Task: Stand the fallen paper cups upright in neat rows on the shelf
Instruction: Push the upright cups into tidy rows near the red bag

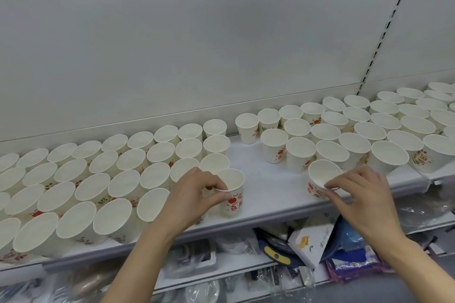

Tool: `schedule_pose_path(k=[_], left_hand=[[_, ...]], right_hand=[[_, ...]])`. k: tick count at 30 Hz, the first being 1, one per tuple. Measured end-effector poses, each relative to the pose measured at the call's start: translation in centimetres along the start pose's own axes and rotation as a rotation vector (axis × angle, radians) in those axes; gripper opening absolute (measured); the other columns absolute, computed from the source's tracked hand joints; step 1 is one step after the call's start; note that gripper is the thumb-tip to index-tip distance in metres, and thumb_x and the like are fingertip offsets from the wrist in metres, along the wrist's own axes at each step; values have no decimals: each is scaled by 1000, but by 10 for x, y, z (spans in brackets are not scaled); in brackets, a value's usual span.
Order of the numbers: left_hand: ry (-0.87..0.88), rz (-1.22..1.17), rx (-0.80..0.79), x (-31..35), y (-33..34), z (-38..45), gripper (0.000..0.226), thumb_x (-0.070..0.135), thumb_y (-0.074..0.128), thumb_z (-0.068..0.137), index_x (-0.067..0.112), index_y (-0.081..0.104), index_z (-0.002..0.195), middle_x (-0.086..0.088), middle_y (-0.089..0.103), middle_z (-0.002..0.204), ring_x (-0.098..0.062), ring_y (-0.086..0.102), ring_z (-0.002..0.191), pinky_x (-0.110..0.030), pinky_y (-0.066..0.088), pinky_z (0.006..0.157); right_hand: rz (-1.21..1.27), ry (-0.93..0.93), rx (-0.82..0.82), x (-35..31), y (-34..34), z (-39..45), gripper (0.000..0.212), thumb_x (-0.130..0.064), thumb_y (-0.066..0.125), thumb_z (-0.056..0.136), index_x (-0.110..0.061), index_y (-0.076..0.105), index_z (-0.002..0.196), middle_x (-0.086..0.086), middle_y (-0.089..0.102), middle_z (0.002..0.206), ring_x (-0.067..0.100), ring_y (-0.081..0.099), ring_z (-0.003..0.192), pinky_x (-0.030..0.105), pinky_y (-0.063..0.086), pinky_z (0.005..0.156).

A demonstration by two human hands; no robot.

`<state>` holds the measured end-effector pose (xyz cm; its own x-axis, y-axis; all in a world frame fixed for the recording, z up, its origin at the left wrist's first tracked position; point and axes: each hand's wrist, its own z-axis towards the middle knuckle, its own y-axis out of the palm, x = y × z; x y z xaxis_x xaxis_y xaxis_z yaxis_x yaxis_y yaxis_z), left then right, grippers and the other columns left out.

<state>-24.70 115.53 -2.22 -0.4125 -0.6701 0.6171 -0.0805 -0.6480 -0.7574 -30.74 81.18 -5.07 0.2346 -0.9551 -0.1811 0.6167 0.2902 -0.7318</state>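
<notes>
White paper cups with red and green print stand upright in rows on the white shelf [268,194]. One block of cups [98,179] fills the left side, another block [369,130] the right, with a bare gap between them. My left hand [194,194] pinches the rim of an upright cup [234,194] at the right end of the left block's front row. My right hand [357,192] pinches the near rim of another cup [320,179], slightly tilted, in front of the right block. A single cup [247,128] stands alone at the back of the gap.
The grey back panel [197,44] rises behind the shelf, with a slotted upright [384,32] at the right. Below the shelf's front edge a lower shelf holds plastic-wrapped goods, a white box with a yellow flower [310,241] and blue packets [352,236].
</notes>
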Motion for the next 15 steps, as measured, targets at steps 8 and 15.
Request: schedule_pose_path(k=[8, 15], left_hand=[[97, 173, -28, -8, 0, -11, 10, 41, 80, 74, 36, 73, 79, 22, 64, 78, -6, 46, 80, -34, 46, 71], [100, 164, 2, 4, -22, 9, 29, 64, 69, 69, 41, 71, 87, 27, 64, 87, -5, 48, 81, -29, 44, 70]], right_hand=[[296, -63, -35, -36, 8, 9, 7, -27, 73, 74, -20, 71, 75, -14, 65, 78, 16, 51, 81, 35, 38, 74], [294, -216, -63, -54, 48, 27, 19, -36, 63, 84, -20, 69, 78, -9, 63, 80, 17, 52, 80, 28, 35, 72]])
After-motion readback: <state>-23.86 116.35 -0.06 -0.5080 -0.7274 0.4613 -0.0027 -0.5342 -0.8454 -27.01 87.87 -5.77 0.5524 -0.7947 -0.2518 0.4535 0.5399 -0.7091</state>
